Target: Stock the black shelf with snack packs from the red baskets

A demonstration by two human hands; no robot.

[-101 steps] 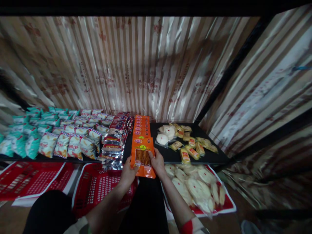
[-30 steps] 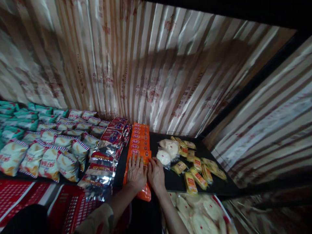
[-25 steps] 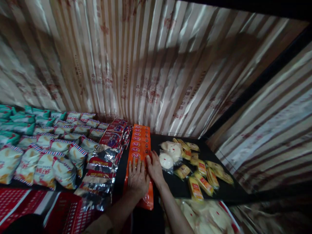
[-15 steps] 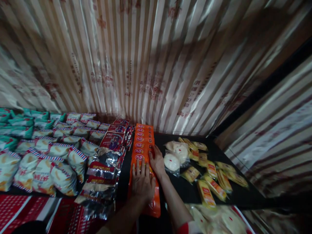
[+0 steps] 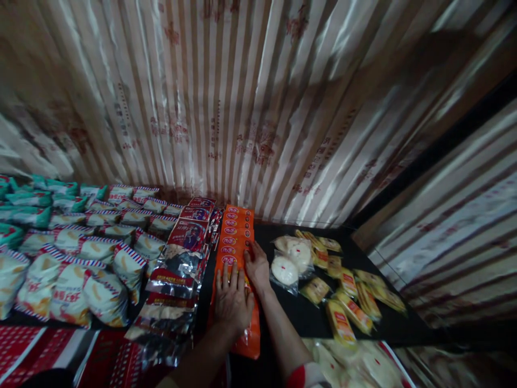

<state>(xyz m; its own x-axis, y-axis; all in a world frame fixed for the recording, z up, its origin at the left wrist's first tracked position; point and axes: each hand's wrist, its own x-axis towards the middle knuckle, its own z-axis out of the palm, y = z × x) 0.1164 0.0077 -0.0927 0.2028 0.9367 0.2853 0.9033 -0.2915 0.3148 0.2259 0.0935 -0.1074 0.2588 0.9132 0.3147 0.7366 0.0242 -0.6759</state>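
Note:
A column of overlapping orange snack packets [image 5: 229, 240] lies on the black table surface, stretching from the back edge toward me. Flat on top of its middle rests my left hand [image 5: 232, 302], fingers spread and pointing away from me. My right hand [image 5: 257, 265] lies along the column's right edge, its fingers stretched out against the packets. Neither hand grips anything. Part of the column is hidden beneath my left hand and forearm. Just left of it, dark red and silver packets [image 5: 186, 237] overlap in a similar row.
White and blue puffed-snack bags [image 5: 105, 295] fill the left side, with green bags [image 5: 29, 198] behind. To the right lie round white cakes in clear wrap [image 5: 285, 269] and small yellow packets [image 5: 340, 322]. A pleated, printed sheet [image 5: 242, 108] hangs behind the table.
Both hands stay on the orange packets and have shifted only slightly. The front end of the orange column sits a little further left.

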